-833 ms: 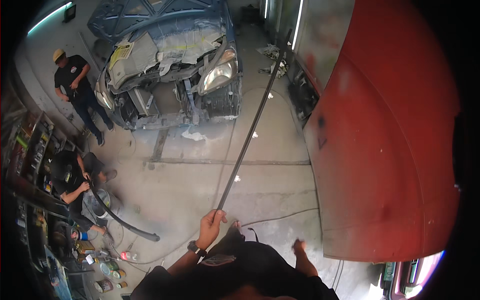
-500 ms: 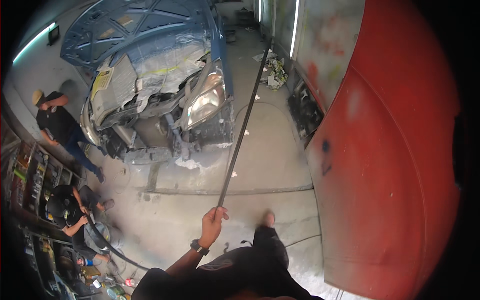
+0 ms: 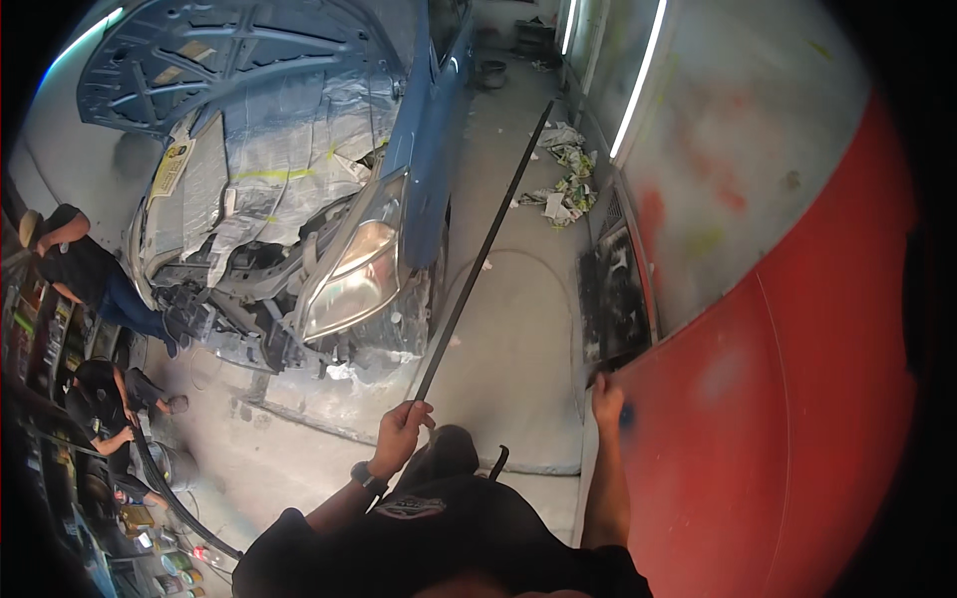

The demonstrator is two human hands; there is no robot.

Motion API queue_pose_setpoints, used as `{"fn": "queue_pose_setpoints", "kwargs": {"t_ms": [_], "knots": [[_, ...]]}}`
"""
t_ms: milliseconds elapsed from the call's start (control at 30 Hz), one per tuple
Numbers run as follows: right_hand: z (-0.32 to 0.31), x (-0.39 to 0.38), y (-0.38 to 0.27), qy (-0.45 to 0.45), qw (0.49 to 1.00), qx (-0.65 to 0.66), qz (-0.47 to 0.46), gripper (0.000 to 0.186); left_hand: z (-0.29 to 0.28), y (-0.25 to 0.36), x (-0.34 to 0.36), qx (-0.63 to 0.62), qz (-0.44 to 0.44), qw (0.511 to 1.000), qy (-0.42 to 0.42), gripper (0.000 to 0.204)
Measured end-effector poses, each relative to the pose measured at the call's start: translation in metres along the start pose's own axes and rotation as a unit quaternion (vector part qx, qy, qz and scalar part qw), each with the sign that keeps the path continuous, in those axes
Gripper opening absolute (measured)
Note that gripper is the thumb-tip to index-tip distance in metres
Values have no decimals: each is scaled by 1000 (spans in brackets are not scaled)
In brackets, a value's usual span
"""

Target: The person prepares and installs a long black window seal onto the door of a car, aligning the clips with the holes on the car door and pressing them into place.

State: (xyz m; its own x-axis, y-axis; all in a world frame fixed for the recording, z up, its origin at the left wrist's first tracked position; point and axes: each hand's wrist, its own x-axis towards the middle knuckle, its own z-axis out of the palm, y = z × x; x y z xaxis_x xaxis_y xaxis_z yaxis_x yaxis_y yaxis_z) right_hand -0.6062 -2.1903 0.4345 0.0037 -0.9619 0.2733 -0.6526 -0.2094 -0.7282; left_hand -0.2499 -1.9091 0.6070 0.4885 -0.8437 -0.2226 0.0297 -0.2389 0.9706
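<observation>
My left hand (image 3: 400, 433), with a dark watch (image 3: 368, 477) at its wrist, is closed around the near part of a long, thin black strip (image 3: 478, 261). The strip slants away from me over the floor, its far tip pointing up and right, beside the blue car. My right hand (image 3: 606, 401) is raised at the left edge of a large red panel (image 3: 718, 468). Its fingers look curled, and what they hold, if anything, is hidden. A small black hooked piece (image 3: 500, 461) shows just in front of my body.
The blue car (image 3: 424, 149) stands ahead with its hood (image 3: 239, 50) up, paper over the engine bay. At left, one person (image 3: 85, 261) stands and another (image 3: 103, 407) sits holding a black hose-like length (image 3: 169, 488). Crumpled paper (image 3: 570, 189) lies by the right wall, near a dark panel (image 3: 613, 294).
I have moved forward toward the car, and the view has shifted right. My right hand has come into view by the red panel. The strip stays in my left hand.
</observation>
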Motion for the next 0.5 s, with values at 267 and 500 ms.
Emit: {"fn": "queue_pose_setpoints", "kwargs": {"t_ms": [267,500], "knots": [[125,270,-166,-130,980,108,-104,32,71,62,238,-4,46,999,28,34],[163,352,-104,-162,984,68,17,24,105,156,422,-42,-41,997,47,29]]}}
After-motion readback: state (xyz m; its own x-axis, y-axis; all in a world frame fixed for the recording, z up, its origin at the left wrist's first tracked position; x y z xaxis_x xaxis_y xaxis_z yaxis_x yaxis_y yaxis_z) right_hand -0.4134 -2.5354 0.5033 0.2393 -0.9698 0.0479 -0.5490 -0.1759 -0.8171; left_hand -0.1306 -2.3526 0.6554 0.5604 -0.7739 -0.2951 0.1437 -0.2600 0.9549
